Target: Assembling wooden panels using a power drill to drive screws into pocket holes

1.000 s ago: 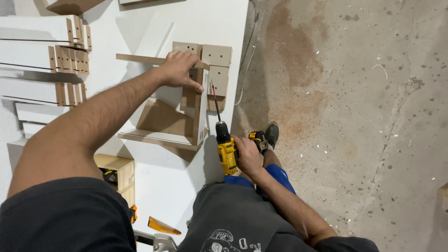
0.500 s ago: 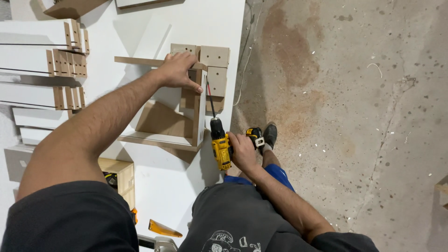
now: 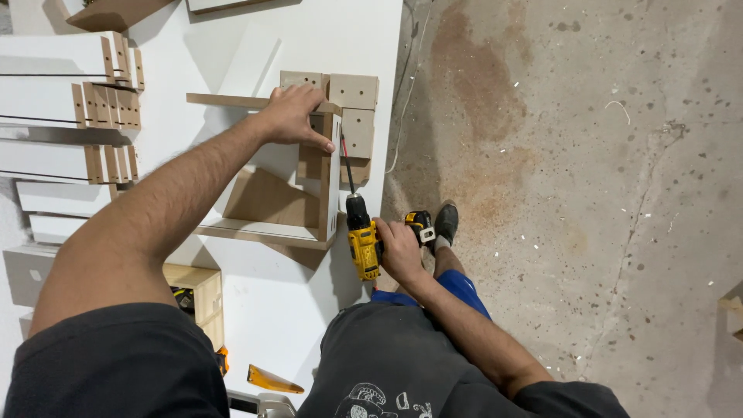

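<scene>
Left hand (image 3: 294, 114) presses flat on box frame (image 3: 329, 182), open-palmed, steadying it; right hand (image 3: 398, 249) wraps tight around drill (image 3: 361, 232), bit against panel.

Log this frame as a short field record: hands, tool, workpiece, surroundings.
left hand: pressed flat on the top corner of the box frame
right hand: gripping the yellow drill
yellow drill: long bit points up at the frame's side panel
box frame: open wooden frame with white faces, lying on the white table
drilled boards: small, beside the frame
stacked panels: at table's left
floor: stained concrete
</scene>
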